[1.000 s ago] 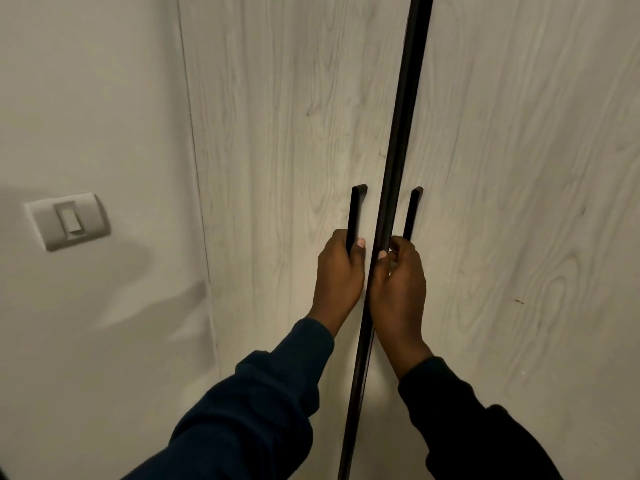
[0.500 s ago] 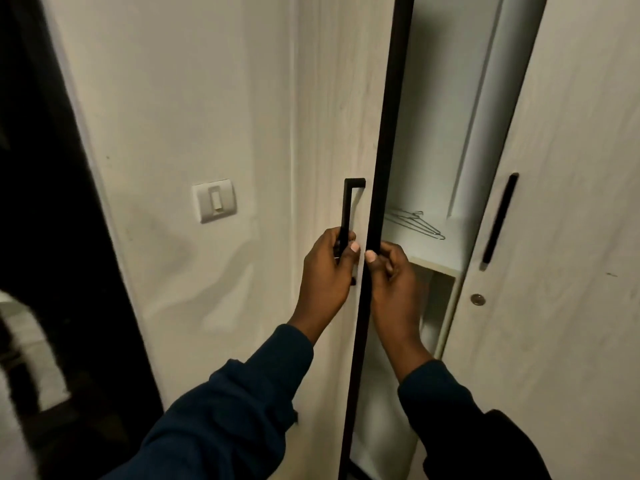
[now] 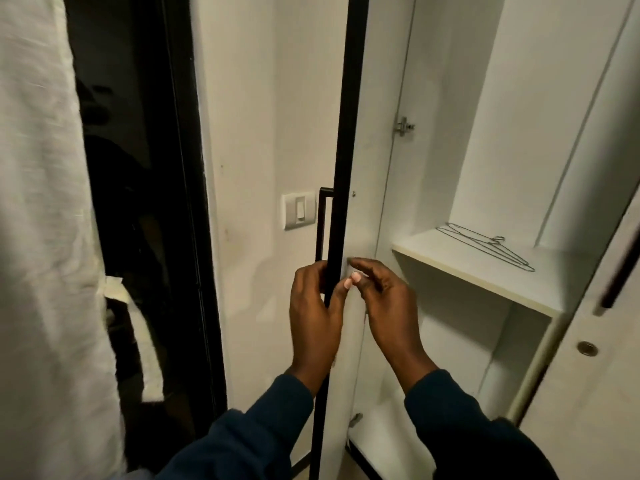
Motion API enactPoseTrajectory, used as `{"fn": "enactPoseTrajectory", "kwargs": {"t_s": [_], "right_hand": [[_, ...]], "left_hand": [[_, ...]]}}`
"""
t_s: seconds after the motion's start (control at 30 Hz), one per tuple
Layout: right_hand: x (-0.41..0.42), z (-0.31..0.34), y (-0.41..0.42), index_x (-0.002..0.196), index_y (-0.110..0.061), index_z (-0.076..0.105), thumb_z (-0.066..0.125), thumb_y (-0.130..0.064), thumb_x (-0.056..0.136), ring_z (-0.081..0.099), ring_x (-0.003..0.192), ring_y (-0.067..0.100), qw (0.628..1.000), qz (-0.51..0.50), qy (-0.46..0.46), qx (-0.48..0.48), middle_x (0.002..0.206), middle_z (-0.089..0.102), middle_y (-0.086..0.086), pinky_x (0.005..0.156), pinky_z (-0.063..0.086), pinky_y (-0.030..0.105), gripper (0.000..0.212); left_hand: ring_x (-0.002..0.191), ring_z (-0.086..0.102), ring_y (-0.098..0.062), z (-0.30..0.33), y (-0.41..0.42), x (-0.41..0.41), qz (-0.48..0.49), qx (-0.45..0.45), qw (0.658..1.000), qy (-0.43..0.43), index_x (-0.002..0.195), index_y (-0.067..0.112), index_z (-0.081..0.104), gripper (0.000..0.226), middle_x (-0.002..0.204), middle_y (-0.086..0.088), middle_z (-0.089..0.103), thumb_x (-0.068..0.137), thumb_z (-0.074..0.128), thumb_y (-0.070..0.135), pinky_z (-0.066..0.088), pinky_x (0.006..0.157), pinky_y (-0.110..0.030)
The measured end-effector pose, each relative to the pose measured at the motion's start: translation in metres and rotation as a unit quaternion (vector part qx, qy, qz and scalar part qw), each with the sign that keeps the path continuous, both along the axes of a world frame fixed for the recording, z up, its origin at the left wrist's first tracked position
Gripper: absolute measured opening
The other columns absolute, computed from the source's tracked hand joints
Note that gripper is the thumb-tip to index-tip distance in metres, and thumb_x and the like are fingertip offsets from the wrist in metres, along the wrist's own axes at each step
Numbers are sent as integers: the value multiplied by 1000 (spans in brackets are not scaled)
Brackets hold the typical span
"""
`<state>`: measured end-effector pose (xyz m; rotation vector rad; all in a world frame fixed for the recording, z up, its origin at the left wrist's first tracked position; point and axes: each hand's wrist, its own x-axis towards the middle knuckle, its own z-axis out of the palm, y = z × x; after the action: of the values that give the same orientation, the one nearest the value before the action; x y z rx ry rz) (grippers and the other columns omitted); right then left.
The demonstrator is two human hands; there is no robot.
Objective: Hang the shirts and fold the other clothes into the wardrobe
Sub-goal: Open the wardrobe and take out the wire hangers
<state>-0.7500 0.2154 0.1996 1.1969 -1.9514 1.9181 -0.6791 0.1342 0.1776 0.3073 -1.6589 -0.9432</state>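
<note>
While the wardrobe stood open, white inside (wire hangers on its shelf), the left hand gripped the door handle; the right hand seemed loosely uncurled beside the door's edge.

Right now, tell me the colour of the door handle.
Black, clearest in the head view: the handle under the left hand.

No lettering to read anywhere here. The wardrobe door is plain, no label or brand on it, the light switch on the wall carries no marking, and the wire hangers on the shelf show no tag. No numbers, no signs.
</note>
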Motion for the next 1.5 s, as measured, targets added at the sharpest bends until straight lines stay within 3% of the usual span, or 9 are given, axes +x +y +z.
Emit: {"fn": "enactPoseTrajectory", "kwargs": {"t_s": [0.1, 0.27, 0.37, 0.53, 0.6, 0.8, 1.13, 1.33, 1.5], "right_hand": [[-11, 9, -25, 145, -36, 46, 66, -25, 95, 50, 130, 2, 998, 30, 29, 48, 146, 51, -13, 103, 49, 23, 55], [-30, 6, -81, 152, -49, 21, 71, -29, 91, 19, 149, 4, 988, 75, 103, 87, 163, 16, -20, 118, 34, 36, 81], [-31, -5, -111, 155, -47, 13, 74, -27, 89, 7, 150, 1, 979, 59, 167, 105, 165, 5, -16, 115, 21, 18, 92], [-48, -19, -160, 157, -42, -1, 82, -23, 81, 12, 152, 19, 938, -25, 297, 176, 167, -7, -8, 113, 41, 42, 113], [-57, -22, -177, 158, -37, -2, 84, -24, 78, 19, 151, 24, 917, -41, 345, 193, 167, -8, -2, 109, 45, 40, 119], [-80, -27, -219, 160, -21, 4, 83, -35, 76, 31, 146, 32, 870, -78, 432, 222, 166, -4, 16, 97, 51, 36, 116], [-98, -39, -253, 160, -15, 5, 80, -23, 84, 22, 150, 33, 831, -131, 485, 238, 165, 0, 22, 87, 52, 30, 107], [-100, -40, -253, 159, -15, 4, 80, -18, 84, 19, 151, 34, 839, -109, 481, 229, 165, -2, 22, 90, 53, 30, 108], [-101, -34, -249, 160, -16, 7, 81, -16, 82, 26, 149, 33, 852, -60, 470, 224, 165, -3, 20, 89, 53, 29, 108]], "left_hand": [[106, 51, 11, -4, -25, 5, 46, -28, 998, -11, 122, 31, 50, 30, 110, 26, 48, 96, 64, 30, 40, 85, -2], [102, 57, 1, -16, -67, 7, 112, 23, 993, -8, 118, 26, 56, 30, 110, 16, 54, 92, 68, 34, 46, 79, -6], [100, 61, -4, -24, -94, 11, 122, 60, 990, -21, 114, 19, 62, 31, 107, 8, 63, 89, 69, 36, 49, 77, -7], [107, 61, -10, -23, -146, 17, 138, 101, 983, -71, 122, 18, 61, 39, 117, 3, 63, 89, 68, 39, 55, 88, -23], [108, 62, -11, -20, -168, 17, 137, 116, 981, -80, 124, 19, 60, 48, 119, 3, 64, 86, 65, 47, 57, 91, -35], [105, 64, -10, -18, -224, 6, 157, 125, 975, -92, 119, 25, 61, 28, 118, 5, 64, 94, 64, 37, 58, 91, -42], [106, 67, -12, -22, -246, -6, 132, 150, 978, -54, 118, 25, 60, 41, 117, 5, 68, 85, 61, 49, 58, 91, -38], [105, 67, -9, -21, -241, -12, 156, 155, 975, -41, 116, 28, 58, 23, 117, 5, 67, 93, 62, 34, 57, 86, -27], [106, 67, -13, -22, -237, -8, 176, 169, 968, -57, 121, 21, 59, 45, 117, 2, 67, 84, 62, 48, 58, 90, -36]]}}
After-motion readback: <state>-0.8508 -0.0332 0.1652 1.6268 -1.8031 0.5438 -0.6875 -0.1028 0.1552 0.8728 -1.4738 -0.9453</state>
